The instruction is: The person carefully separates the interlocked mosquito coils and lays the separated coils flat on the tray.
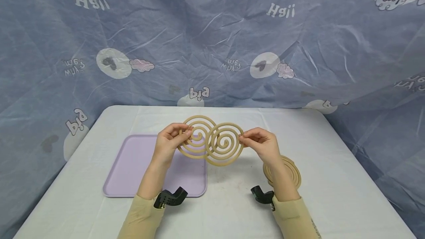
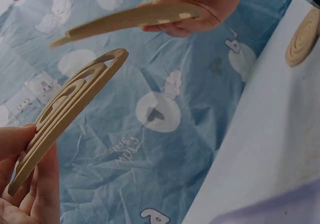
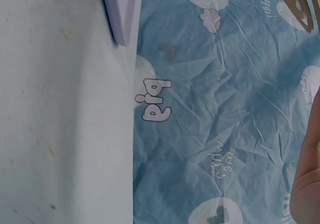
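Both hands are up above the worktop, and each pinches one tan spiral coil. The left hand grips the left coil at its outer edge; the right hand grips the right coil the same way. From overhead the two coils overlap between the hands. The left wrist view shows them edge-on and apart. More coils lie stacked just under the right hand; a lilac tray sits below the left.
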Demonstrator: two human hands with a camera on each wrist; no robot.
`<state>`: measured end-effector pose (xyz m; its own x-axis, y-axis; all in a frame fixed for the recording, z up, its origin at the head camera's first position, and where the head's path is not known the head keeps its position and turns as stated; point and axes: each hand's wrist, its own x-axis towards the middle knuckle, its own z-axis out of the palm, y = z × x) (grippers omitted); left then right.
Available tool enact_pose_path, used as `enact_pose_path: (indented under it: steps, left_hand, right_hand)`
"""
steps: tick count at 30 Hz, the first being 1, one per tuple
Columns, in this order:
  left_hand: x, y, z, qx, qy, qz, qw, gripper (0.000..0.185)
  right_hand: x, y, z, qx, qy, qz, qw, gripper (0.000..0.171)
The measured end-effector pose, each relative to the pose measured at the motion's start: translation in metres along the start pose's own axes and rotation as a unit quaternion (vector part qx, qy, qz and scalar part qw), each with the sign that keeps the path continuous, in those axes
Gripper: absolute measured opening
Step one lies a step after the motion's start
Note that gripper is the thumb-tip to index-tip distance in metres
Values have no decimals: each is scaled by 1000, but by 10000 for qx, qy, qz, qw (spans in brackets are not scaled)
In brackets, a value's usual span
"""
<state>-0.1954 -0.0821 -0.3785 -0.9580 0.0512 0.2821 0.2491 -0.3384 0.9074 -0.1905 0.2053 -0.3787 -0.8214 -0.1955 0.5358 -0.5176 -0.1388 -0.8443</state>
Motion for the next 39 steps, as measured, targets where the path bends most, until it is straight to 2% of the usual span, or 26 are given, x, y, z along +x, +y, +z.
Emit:
enact_pose_path:
  steps: [5, 10, 14, 17, 20, 27, 34, 39]
  left_hand:
    - [2, -3, -17, 217, 109, -115, 9996, 14]
    - [3, -5, -37, 458, 235, -281, 9983, 14]
    - [2, -5, -54, 527, 381, -399, 9971, 16]
    - [1, -3, -68, 583, 536, -479, 9957, 16]
    - [1, -3, -81, 566, 719, -561, 9942, 16]
    - [4, -2, -106, 346, 931, -690, 9927, 19]
    - [3, -6, -138, 286, 1022, -1087, 9884, 26]
    - [1, -12, -155, 214, 1322, -1369, 9815, 19]
  right_hand:
    - [2, 14, 10, 11, 386, 737, 9965, 12]
    - [4, 28, 22, 340, 654, 1580, 9847, 17]
    - [8, 35, 30, 590, 774, 2027, 9744, 16]
    - [11, 40, 36, 671, 868, 2243, 9683, 14]
    - [16, 45, 42, 758, 861, 2452, 9627, 23]
    - [25, 62, 55, 875, 625, 2805, 9538, 28]
    - [30, 83, 70, 707, 491, 3196, 9436, 27]
    - [34, 92, 77, 576, 391, 3447, 9361, 28]
